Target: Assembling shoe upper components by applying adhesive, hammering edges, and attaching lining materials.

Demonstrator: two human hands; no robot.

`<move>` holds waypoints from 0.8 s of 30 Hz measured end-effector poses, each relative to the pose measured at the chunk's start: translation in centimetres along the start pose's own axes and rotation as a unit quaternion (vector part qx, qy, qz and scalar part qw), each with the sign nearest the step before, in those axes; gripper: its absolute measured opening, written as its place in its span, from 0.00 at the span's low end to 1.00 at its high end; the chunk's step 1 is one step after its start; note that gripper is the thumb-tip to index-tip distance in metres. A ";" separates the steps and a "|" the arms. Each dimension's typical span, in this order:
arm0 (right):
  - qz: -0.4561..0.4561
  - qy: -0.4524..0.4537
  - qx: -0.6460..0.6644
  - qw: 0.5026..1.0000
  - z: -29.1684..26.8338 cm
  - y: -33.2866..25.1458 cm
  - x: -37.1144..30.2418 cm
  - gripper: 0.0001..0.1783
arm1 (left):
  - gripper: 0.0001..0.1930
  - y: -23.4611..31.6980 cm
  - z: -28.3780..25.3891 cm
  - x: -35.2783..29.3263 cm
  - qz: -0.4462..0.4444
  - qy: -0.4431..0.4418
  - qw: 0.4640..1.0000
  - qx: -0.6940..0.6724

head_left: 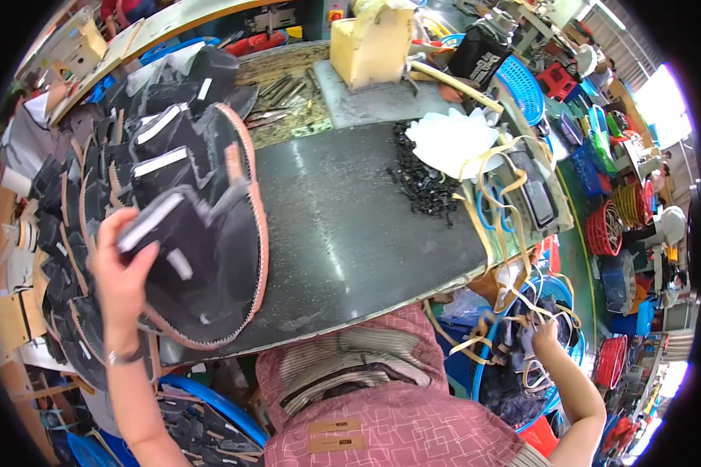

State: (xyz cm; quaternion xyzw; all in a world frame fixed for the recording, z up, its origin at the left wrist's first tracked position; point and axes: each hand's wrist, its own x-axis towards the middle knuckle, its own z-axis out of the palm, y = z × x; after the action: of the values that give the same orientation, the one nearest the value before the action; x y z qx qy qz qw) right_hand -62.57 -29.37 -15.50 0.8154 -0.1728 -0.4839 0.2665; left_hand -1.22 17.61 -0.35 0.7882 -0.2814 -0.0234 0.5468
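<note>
On the left of the table lies an overlapping stack of black shoe-upper-like pieces (210,272) with white strips and a toothed, tan-pink edging. My left hand (125,268) grips the corner of the top piece beside its white strip, with thumb and fingers on either side. Off to the right, below the table edge, my right hand (546,336) reaches into a blue basket (480,366) of dark pieces and pale straps. Its fingers look closed, but what they hold is too small to make out.
A dark worktop (327,226) lies before me. It carries black scraps (428,183), a white scalloped sheet (452,144), blue-handled scissors (491,208) and dangling cream straps (514,183). Behind stands a cream machine block (370,47). A second blue basket (226,409) is below left.
</note>
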 end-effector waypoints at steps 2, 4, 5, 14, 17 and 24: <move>-0.049 -0.131 0.185 0.973 -8.7 -0.1 -3.6 0.22 | 0.26 3.3 -1.2 -0.4 -0.045 -0.032 0.994 -0.092; -0.206 -0.013 0.439 0.874 -18.9 1.1 -4.9 0.23 | 0.27 8.8 1.6 -0.5 -0.020 -0.060 0.989 -0.133; -0.189 0.092 0.514 0.832 -23.2 2.3 -4.7 0.16 | 0.27 10.8 3.9 -0.2 -0.019 -0.093 0.987 -0.129; -0.062 0.499 0.309 0.807 -41.4 11.0 16.8 0.14 | 0.29 1.4 19.4 0.4 0.014 -0.160 0.987 -0.030; -0.029 0.371 0.196 0.907 -44.4 10.6 18.0 0.12 | 0.31 0.7 19.6 -0.7 0.123 -0.115 0.978 0.126; 0.084 0.505 0.140 0.848 -43.9 9.2 22.3 0.08 | 0.12 2.2 15.4 -7.6 0.436 -0.262 0.845 0.166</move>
State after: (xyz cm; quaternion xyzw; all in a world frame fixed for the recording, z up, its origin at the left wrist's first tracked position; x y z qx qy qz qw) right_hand -13.56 -36.97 -8.42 0.9584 -0.1476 0.0480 0.2396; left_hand -13.79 7.58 -6.66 0.6281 -0.7281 0.0589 0.2680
